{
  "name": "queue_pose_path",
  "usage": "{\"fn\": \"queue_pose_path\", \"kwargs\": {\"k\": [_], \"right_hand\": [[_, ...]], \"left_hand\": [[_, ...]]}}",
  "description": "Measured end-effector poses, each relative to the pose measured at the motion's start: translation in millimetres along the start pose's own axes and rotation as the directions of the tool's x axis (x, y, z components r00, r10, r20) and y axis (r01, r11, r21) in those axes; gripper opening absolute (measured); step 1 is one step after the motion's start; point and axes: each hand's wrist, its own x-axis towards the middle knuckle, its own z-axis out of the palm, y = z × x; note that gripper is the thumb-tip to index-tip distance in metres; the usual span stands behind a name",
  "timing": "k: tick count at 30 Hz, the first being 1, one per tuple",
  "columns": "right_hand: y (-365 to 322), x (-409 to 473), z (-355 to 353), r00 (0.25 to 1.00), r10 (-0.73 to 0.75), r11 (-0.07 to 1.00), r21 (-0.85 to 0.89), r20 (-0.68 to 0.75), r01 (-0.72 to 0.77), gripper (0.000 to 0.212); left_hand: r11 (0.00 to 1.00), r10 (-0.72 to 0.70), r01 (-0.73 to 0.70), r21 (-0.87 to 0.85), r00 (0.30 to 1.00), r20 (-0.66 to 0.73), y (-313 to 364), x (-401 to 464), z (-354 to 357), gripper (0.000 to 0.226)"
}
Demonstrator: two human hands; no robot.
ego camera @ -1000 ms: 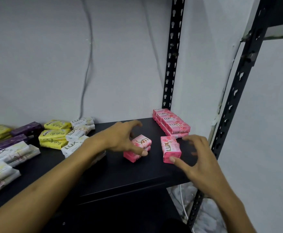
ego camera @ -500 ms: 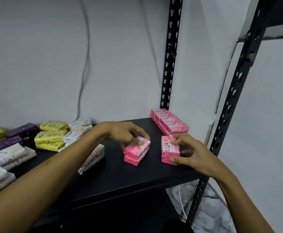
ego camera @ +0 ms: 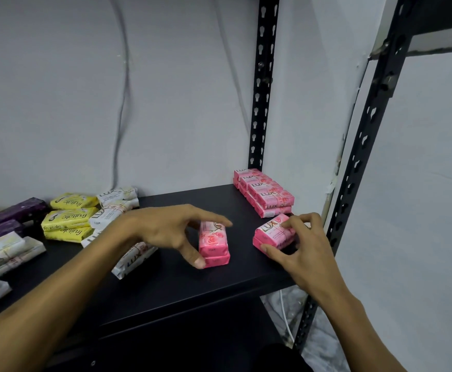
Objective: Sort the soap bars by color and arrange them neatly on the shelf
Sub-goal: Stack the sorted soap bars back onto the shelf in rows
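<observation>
Now two pink pairs [ego camera: 214, 244] [ego camera: 274, 234] stand on the shelf [ego camera: 166, 288] in front of the pink row [ego camera: 263, 193]. Half a second ago the left pair lay skewed; it now points its long axis toward the wall, square to the shelf edge. The right pair has turned its long axis diagonally toward the row. Left hand [ego camera: 171, 229] grips its pair between thumb and fingers; right hand [ego camera: 297, 245] pinches its pair likewise. Judged: alignment for joining the row. Yellow, white and purple bars lie left of the row.
</observation>
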Motion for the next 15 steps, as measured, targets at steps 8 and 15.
{"fn": "queue_pose_path", "kwargs": {"k": [8,15], "right_hand": [[4.6,26.0,15.1,0.976,0.157,0.973,-0.146,-0.148,-0.178,0.055],[10.0,55.9,25.8,0.971,0.201,0.962,-0.163,-0.13,-0.22,0.06]], "left_hand": [[0.997,0.029,-0.007,0.083,0.966,-0.258,-7.8,30.2,26.4,0.077],[0.983,-0.002,0.079,0.167,0.907,-0.42,11.6,52.2,44.6,0.081]]}}
